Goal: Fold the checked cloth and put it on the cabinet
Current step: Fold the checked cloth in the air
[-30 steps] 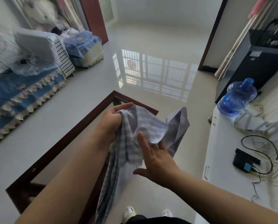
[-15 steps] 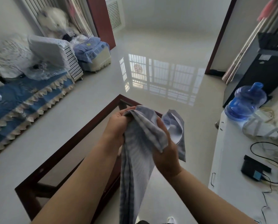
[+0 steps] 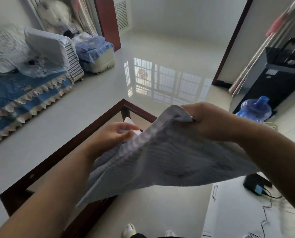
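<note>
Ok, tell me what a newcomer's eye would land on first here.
First, the checked cloth, spread in mid-air at centre frame, the right hand gripping its upper corner and the left hand pinching its left edge. Next, the window's bright reflection on the glossy floor beyond. To the right stand a blue water jug and the white cabinet, strewn with cables.

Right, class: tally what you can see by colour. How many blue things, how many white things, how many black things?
Blue: 3 – water bottle, sofa cover, bedding bundle
White: 2 – cabinet, slippers
Black: 2 – dispenser, adapter
Total: 7
</note>
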Demonstrator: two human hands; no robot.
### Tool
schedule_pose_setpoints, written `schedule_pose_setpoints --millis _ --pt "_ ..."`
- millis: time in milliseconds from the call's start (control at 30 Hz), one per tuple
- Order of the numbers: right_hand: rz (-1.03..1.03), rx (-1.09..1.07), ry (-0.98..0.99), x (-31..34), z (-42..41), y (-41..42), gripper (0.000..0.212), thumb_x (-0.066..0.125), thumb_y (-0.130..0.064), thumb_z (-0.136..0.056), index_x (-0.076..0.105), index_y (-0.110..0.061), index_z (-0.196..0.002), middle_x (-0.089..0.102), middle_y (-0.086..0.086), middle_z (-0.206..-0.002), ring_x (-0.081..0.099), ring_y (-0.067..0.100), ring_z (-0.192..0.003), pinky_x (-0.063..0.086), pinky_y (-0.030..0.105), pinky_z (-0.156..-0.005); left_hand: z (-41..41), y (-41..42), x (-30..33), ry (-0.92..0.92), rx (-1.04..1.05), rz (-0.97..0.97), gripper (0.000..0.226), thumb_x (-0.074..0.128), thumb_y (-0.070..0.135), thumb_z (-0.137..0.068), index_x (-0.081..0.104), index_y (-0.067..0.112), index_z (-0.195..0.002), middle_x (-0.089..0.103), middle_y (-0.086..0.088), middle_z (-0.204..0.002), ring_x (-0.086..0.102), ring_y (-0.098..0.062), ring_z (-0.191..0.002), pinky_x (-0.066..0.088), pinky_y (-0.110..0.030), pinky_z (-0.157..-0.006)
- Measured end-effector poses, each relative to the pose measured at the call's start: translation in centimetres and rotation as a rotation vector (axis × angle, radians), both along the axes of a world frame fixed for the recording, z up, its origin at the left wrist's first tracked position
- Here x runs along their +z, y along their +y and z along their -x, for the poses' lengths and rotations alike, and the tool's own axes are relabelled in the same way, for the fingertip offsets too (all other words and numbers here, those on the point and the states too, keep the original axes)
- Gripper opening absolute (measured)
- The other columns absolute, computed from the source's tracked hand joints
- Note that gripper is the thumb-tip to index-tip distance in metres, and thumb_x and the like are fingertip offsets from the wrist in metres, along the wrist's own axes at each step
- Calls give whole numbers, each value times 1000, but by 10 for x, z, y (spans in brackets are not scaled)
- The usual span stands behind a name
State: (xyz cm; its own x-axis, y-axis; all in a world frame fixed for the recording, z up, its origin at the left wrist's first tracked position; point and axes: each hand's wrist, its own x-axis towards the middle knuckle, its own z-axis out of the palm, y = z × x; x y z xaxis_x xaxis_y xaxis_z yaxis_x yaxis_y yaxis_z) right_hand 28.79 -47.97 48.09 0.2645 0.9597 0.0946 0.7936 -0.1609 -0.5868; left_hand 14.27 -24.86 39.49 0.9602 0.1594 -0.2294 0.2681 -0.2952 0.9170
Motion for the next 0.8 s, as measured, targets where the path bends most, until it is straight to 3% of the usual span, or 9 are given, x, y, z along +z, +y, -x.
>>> schedule_pose_setpoints --millis 67,133,200,267,333,400,467,667,800 --pt "34 57 56 4 6 5 34 58 -15 -92 50 -40 -71 57 -23 -62 56 -12 -69 39 1 -64 -11 -25 14 -84 -66 -112 23 71 43 -79 69 26 -94 72 17 -90 68 -2 -89 55 -24 -78" --pt "89 90 68 3 9 9 37 56 -13 -93 50 -39 -68 59 -27 -64 56 -10 -67 39 2 -63 -16 -49 30 -172 -125 -135 20 70 45 -73 60 29 -81 66 31 -70 63 11 -74 49 -11 -65" --pt "101 75 38 1 12 10 27 55 -15 -94 55 -31 -73 60 -20 -67 56 -5 -70 40 4 -64 -17 -58 37 -260 -167 -107 18 70 19 -80 56 30 -82 63 35 -66 62 13 -69 46 -6 -62" --pt "35 22 51 -2 13 8 7 56 -18 -93 63 -22 -95 65 -14 -90 57 -2 -81 42 6 -70 -17 -58 38 -313 -165 -124 25 66 5 -84 58 28 -82 65 29 -66 62 7 -67 46 -6 -62" --pt "-26 -46 100 -4 20 4 40 58 -27 -90 44 -33 -127 61 -16 -114 57 -6 -95 42 5 -80 -16 -62 33 -330 -64 -116 17 64 12 -88 61 20 -74 63 16 -59 58 -1 -58 46 -10 -57" --pt "-68 -75 31 -12 30 -4 46 56 -33 -88 23 -46 -118 58 -26 -94 60 -9 -81 41 0 -68 -16 -67 28 -293 72 -13 29 55 16 -95 57 3 -68 55 7 -52 51 -3 -49 43 -13 -50" --pt "-101 -109 -124 -23 35 -14 41 57 -27 -91 20 -43 -94 48 -26 -74 55 -7 -62 39 -1 -61 -17 -69 29 -223 139 93 35 45 17 -99 55 -4 -73 51 -3 -55 51 -7 -50 42 -17 -49" --pt "-226 -177 119 -18 20 -24 14 69 -32 -78 57 -38 -76 64 -11 -80 61 7 -76 49 15 -65 -17 -74 37 -81 90 272 33 36 27 -101 63 13 -90 68 -2 -80 68 -9 -74 55 -16 -70" --pt "-202 -202 187 -14 9 -16 8 64 -31 -83 61 -37 -78 65 -23 -82 62 0 -78 48 9 -67 -18 -77 46 -48 39 284 29 36 31 -100 60 21 -87 68 16 -68 68 -4 -72 52 -13 -64"
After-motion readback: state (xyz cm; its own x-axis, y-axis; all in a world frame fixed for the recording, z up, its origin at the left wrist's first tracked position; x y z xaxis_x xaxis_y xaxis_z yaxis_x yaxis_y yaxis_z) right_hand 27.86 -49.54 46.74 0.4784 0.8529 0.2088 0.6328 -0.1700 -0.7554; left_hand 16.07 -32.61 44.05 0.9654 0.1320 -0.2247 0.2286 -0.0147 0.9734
